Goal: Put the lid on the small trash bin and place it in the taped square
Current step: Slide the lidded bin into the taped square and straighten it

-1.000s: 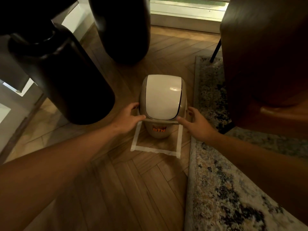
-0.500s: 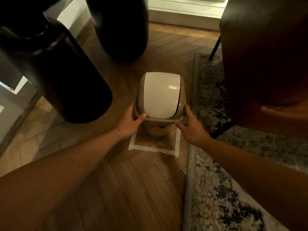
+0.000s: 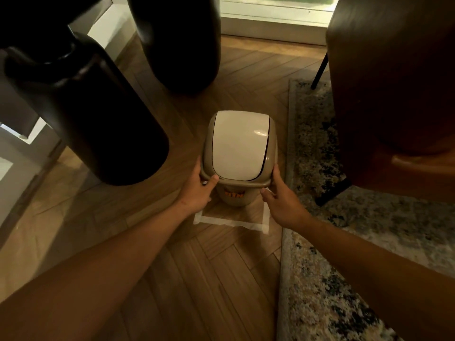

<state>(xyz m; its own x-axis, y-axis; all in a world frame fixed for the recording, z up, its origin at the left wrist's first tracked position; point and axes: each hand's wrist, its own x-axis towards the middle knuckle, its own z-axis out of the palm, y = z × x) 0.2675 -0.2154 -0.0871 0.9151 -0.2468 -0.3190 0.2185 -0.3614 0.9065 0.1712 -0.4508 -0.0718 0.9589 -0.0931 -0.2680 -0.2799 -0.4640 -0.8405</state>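
Note:
A small beige trash bin (image 3: 232, 199) with an orange label stands on the wooden floor inside a square of white tape (image 3: 231, 221). Its lid (image 3: 240, 146), beige with a white swing flap, sits on top of the bin. My left hand (image 3: 198, 190) grips the lid's left front rim, thumb on top. My right hand (image 3: 283, 200) holds the right front rim with the fingers curled under the edge. The back edge of the taped square is hidden behind the bin.
Two large dark vases stand close by, one (image 3: 98, 114) at the left and another (image 3: 179, 43) behind the bin. A patterned rug (image 3: 344, 254) borders the tape on the right. A brown leather chair (image 3: 394, 82) with a thin black leg stands on the rug.
Both hands have closed in from beside the bin onto the lid's front rim. The bin stays in the taped square; the view has shifted slightly.

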